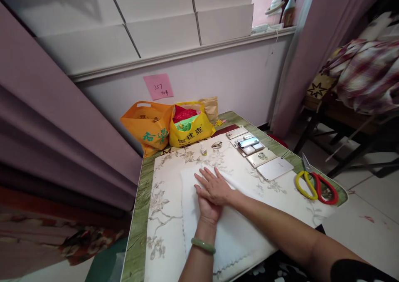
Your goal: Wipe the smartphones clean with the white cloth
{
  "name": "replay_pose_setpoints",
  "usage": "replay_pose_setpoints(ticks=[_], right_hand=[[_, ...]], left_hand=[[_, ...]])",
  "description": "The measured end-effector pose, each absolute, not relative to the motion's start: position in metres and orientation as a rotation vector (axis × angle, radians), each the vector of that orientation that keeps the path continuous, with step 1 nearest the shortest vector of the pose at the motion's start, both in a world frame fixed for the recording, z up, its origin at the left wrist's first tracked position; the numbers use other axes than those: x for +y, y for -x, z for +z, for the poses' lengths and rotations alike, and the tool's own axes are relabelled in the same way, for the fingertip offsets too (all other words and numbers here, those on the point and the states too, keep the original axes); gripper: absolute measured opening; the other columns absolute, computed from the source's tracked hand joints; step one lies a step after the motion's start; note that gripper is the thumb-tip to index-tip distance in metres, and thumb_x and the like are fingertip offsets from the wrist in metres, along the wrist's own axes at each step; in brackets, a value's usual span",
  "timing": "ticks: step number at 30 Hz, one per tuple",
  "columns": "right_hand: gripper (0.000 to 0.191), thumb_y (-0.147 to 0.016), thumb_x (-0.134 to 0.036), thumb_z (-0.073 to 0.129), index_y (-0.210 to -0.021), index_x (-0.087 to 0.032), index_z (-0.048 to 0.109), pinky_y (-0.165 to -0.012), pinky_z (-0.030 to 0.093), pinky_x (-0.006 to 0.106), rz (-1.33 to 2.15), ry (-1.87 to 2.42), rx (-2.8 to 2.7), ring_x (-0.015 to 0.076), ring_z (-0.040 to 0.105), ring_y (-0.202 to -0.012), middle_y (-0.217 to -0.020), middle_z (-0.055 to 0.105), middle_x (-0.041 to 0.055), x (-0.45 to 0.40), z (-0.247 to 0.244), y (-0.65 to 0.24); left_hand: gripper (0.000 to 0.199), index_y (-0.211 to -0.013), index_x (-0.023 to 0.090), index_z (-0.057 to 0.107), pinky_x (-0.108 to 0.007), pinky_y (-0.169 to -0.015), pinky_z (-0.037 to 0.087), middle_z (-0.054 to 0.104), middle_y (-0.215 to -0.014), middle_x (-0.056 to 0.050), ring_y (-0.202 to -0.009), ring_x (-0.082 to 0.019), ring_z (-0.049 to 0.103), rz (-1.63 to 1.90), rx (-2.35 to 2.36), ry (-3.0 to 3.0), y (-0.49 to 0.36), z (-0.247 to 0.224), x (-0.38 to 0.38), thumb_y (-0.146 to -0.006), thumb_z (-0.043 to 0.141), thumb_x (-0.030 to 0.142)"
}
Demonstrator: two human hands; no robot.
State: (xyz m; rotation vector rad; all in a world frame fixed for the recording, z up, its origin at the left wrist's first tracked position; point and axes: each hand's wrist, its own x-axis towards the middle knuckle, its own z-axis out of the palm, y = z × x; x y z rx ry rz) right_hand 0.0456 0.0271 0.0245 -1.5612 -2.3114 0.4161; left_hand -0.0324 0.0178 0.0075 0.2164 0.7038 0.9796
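Note:
A white cloth [233, 240] with a zigzag-cut edge lies flat on the floral sheet near the front of the table. My left hand [208, 209], with a green bangle at its wrist, rests on the cloth; its fingers are mostly hidden beneath the other hand. Across it lies my right hand [215, 185], flat with fingers outstretched and pointing to the upper left, holding nothing. Just beyond the cloth stand a small white bottle [203, 149] and a thin dark metal item [217, 145] that I cannot make out.
Several phones [274, 168] line the table's right side. Scissors [314, 186] with yellow and red handles lie at the right edge. An orange bag [149, 128] and a yellow bag [191, 136] stand at the back, below a pink note [158, 86] on the wall.

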Motion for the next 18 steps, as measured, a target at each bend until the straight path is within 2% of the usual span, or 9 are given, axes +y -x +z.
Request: replay_pose_setpoints(ticks=[3,5,9,12,18], right_hand=[[0.068,-0.097,-0.061,0.018,-0.154,-0.024,0.019,-0.116,-0.002,0.055,0.45,1.692,-2.26,0.0264,0.004,-0.149,-0.161,0.014,0.0088,0.052,0.021,-0.057],[0.067,-0.098,-0.059,0.018,-0.155,-0.024,0.016,-0.116,-0.002,0.055,0.456,1.772,-2.212,0.0256,0.002,-0.149,-0.162,0.012,0.0081,0.062,0.016,-0.068],[0.065,-0.099,-0.055,0.015,-0.155,-0.021,0.015,-0.115,-0.003,0.054,0.41,1.931,-2.095,0.0262,0.003,-0.149,-0.161,0.013,0.0104,0.067,0.005,-0.09],[0.064,-0.1,-0.05,0.022,-0.153,-0.015,0.022,-0.116,-0.001,0.052,0.261,2.033,-1.959,0.0278,0.01,-0.148,-0.159,0.022,0.0142,0.062,0.0,-0.103],[0.056,-0.094,-0.037,0.045,-0.144,-0.011,0.04,-0.116,0.012,0.047,0.132,2.025,-1.924,0.0277,0.035,-0.138,-0.146,0.045,0.0179,0.038,-0.007,-0.127]], left_hand=[[0.075,-0.132,0.025,0.056,-0.047,-0.104,0.042,0.056,-0.138,-0.012,-0.13,-0.031,0.049,0.957,0.535,-0.194,0.034,0.004,0.017,-0.085,0.028,0.076],[0.076,-0.131,0.022,0.057,-0.051,-0.103,0.042,0.056,-0.137,-0.014,-0.128,-0.033,0.05,0.933,0.5,-0.189,0.033,0.001,0.016,-0.085,0.03,0.075],[0.049,-0.126,0.019,0.06,-0.049,-0.1,0.045,0.064,-0.127,-0.014,-0.118,-0.029,0.059,0.988,0.59,-0.18,0.028,-0.003,0.015,-0.093,0.037,0.048],[0.039,-0.121,0.018,0.064,-0.047,-0.099,0.047,0.069,-0.118,-0.011,-0.109,-0.026,0.064,1.032,0.605,-0.17,0.026,-0.003,0.012,-0.091,0.043,0.033],[0.032,-0.108,0.014,0.069,-0.041,-0.097,0.05,0.07,-0.114,-0.014,-0.112,-0.026,0.064,1.07,0.547,-0.145,0.031,0.001,0.008,-0.091,0.05,0.033]])
